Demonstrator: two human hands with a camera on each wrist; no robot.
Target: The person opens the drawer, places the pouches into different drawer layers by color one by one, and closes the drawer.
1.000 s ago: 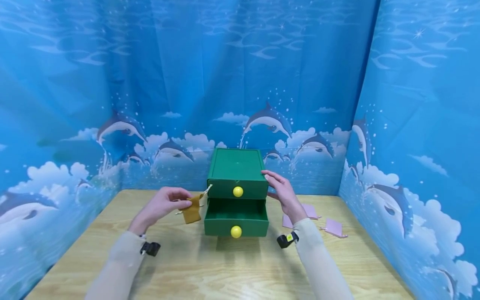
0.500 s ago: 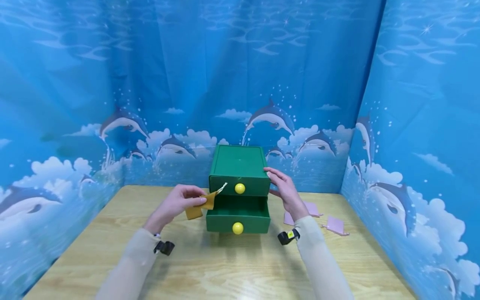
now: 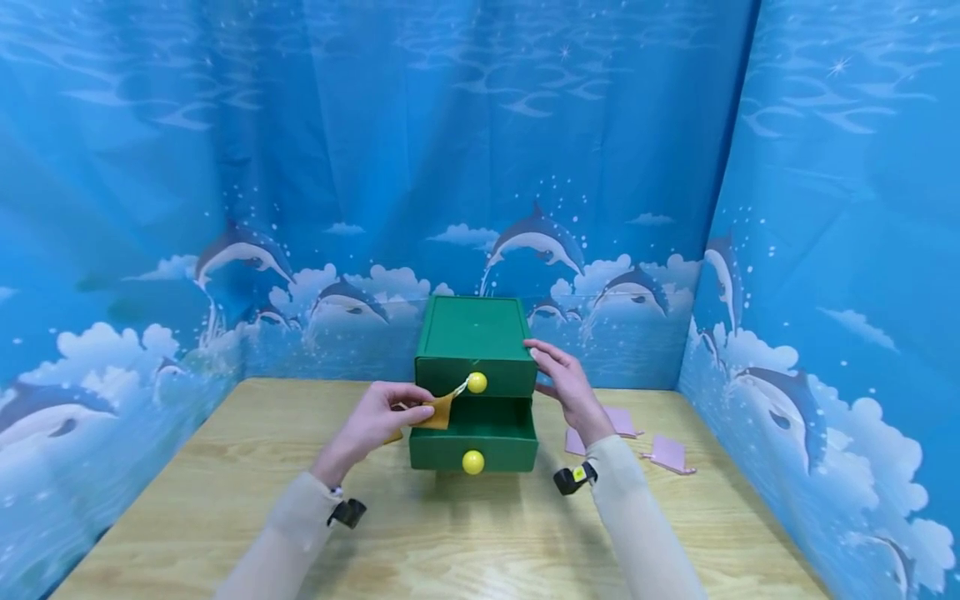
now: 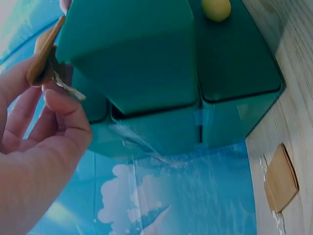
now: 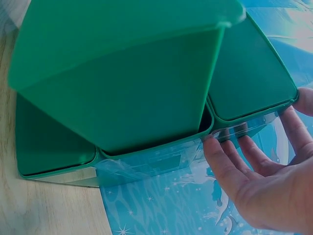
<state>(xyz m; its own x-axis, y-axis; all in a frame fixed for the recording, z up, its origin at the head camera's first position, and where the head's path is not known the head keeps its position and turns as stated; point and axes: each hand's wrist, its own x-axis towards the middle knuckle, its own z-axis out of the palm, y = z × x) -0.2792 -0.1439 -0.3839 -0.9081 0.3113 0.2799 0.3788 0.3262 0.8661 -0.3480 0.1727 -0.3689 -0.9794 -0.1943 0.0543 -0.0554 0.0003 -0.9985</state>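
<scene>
In the head view my left hand (image 3: 382, 421) pinches a mustard drawstring pouch (image 3: 437, 412) between thumb and fingers. The pouch overlaps the left part of the pulled-out drawer (image 3: 474, 452), its pale cord reaching up by the top knob. This drawer belongs to a green drawer cabinet (image 3: 476, 327) with yellow knobs; the drawers above and below it are closed in the wrist views. My right hand (image 3: 567, 387) rests against the cabinet's upper right side, fingers (image 5: 225, 164) fairly straight along the side wall and one digit at the top edge.
A second mustard pouch (image 4: 281, 181) lies on the wooden table (image 3: 225, 483) left of the cabinet, mostly behind my left hand in the head view. Several pink pouches, such as the rightmost pink pouch (image 3: 669, 454), lie on the right. A dolphin-print curtain (image 3: 360, 167) surrounds the table.
My left hand has carried the mustard pouch rightward, from beside the cabinet to over the open drawer's left part. The right hand has stayed on the cabinet's side.
</scene>
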